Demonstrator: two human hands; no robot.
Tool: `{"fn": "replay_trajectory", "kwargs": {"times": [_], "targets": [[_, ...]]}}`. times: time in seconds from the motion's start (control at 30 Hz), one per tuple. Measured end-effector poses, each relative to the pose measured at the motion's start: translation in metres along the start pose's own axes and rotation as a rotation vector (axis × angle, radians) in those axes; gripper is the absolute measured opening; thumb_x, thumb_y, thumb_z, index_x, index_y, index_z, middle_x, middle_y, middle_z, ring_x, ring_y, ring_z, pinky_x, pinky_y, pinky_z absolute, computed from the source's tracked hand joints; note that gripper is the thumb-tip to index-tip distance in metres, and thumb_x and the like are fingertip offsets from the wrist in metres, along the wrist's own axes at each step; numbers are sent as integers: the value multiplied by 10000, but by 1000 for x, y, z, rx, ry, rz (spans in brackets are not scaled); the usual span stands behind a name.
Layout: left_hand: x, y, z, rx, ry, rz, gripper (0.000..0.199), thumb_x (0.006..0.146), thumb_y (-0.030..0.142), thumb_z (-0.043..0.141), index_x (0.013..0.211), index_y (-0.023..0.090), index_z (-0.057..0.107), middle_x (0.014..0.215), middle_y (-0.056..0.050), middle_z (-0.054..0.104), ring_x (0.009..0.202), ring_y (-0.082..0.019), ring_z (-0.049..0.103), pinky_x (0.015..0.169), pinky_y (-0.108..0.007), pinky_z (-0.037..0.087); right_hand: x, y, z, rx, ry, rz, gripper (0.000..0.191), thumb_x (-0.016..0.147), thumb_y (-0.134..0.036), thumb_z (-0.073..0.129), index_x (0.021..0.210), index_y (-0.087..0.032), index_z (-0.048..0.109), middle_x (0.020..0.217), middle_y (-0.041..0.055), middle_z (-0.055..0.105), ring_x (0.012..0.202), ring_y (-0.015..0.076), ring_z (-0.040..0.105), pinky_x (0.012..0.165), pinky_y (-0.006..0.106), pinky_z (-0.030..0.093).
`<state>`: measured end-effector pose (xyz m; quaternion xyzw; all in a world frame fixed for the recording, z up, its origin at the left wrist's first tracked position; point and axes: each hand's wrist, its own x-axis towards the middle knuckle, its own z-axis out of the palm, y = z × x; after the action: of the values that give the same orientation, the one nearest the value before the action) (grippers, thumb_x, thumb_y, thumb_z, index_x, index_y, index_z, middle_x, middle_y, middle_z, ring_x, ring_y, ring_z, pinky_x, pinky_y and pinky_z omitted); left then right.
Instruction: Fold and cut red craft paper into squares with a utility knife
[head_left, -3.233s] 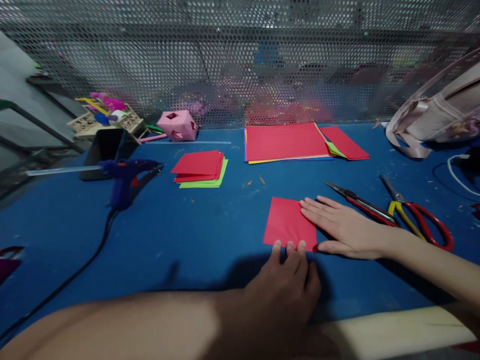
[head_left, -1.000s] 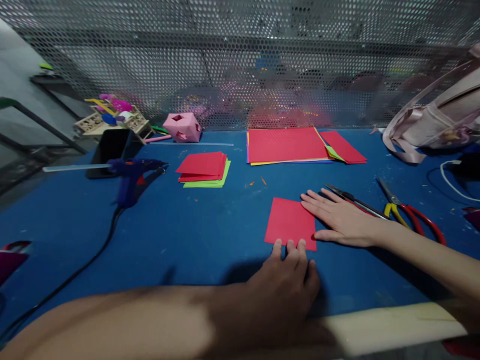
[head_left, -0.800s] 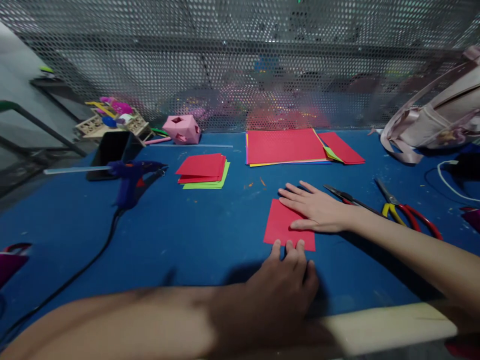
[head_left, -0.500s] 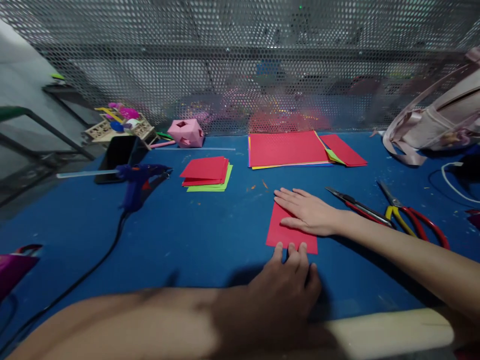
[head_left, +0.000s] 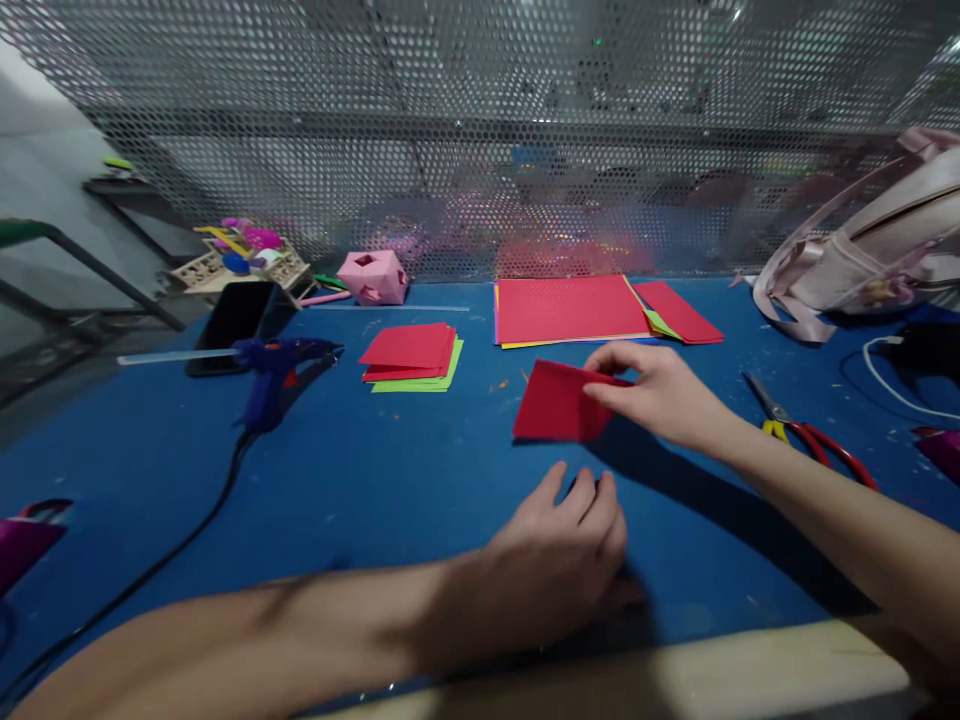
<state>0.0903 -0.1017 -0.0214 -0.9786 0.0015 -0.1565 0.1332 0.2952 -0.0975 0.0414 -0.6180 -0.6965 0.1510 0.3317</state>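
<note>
My right hand [head_left: 660, 395] pinches the right edge of a folded red paper square [head_left: 559, 405] and holds it lifted a little above the blue table [head_left: 375, 470]. My left hand [head_left: 562, 560] rests flat on the table just in front of the paper, fingers loosely apart, holding nothing. The paper does not touch my left hand.
A small stack of red and green squares [head_left: 412, 355] lies to the left, larger red sheets [head_left: 574, 310] at the back. Scissors [head_left: 810, 435] lie right of my hand. A blue glue gun [head_left: 277, 365], a phone [head_left: 232, 315], a pink paper cube [head_left: 373, 277] and a pink bag [head_left: 877, 245] stand around.
My right hand slid from beside the red paper onto it, then gripped it and lifted it off the table. My left hand let go of its near edge.
</note>
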Motion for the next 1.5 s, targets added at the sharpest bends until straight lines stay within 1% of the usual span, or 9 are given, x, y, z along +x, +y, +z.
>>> {"fn": "replay_trajectory", "kwargs": {"times": [0.07,0.17,0.37,0.5,0.6,0.73,0.87,1.13,1.5], "targets": [[1,-6,-6,48,47,71,374,1000,334,391,1185,65,574,1211,-183,603,1050,-289,582,968,-479,409,-6,-6,0,-95,147,-216,92,855,-229,543,828,-200,626,875,43,701,856,200,621,796,352,462],[1,-11,-17,36,-13,167,260,961,165,410,1144,84,577,1080,-146,622,900,-235,592,816,-408,457,-15,0,22,-309,60,-433,179,930,-225,480,879,-201,650,1005,82,711,952,223,598,841,392,409],[-3,-7,-11,13,-173,137,138,922,154,442,931,127,577,814,-81,575,691,-196,544,560,-317,399,-29,20,62,-493,-226,-401,266,980,-278,456,1066,-165,681,1131,126,693,1004,242,602,829,402,425],[2,-23,-7,-63,-186,-27,159,924,139,427,897,157,583,816,-67,586,729,-206,570,579,-308,442,-41,27,28,-534,-200,-348,341,973,-364,466,1190,-166,640,1287,145,628,1135,275,580,935,441,435],[8,-52,-11,-161,-279,-211,178,958,273,463,982,163,602,954,-85,620,877,-229,594,686,-329,500,-56,51,-9,-723,-135,-149,388,932,-343,497,1234,-126,605,1355,205,562,1167,331,570,913,462,471],[11,-85,-10,-285,-343,-360,472,886,500,594,1194,145,558,1326,-161,541,1156,-301,554,915,-432,496,-85,91,-39,-896,-171,138,340,925,-344,444,1124,-142,632,1099,185,675,898,315,660,754,455,514],[9,-97,-3,-418,-413,-461,725,835,601,611,1363,130,450,1489,-202,404,1354,-368,406,1045,-513,411,-100,101,-41,-821,-157,149,316,936,-316,399,1039,-158,652,920,142,676,855,295,641,725,423,503],[10,-97,1,-489,-493,-535,875,787,622,638,1476,174,337,1564,-149,309,1441,-339,283,1137,-514,315,-100,69,-19,-436,-37,-47,328,973,-314,420,1197,-183,622,1046,119,669,939,238,630,809,373,519],[7,-97,4,-466,-537,-541,831,794,626,625,1473,223,367,1597,-124,234,1457,-372,226,1142,-540,299,-105,60,-15,-342,-133,-131,333,994,-261,412,1243,-160,608,1035,116,666,954,229,606,805,367,517]]}}
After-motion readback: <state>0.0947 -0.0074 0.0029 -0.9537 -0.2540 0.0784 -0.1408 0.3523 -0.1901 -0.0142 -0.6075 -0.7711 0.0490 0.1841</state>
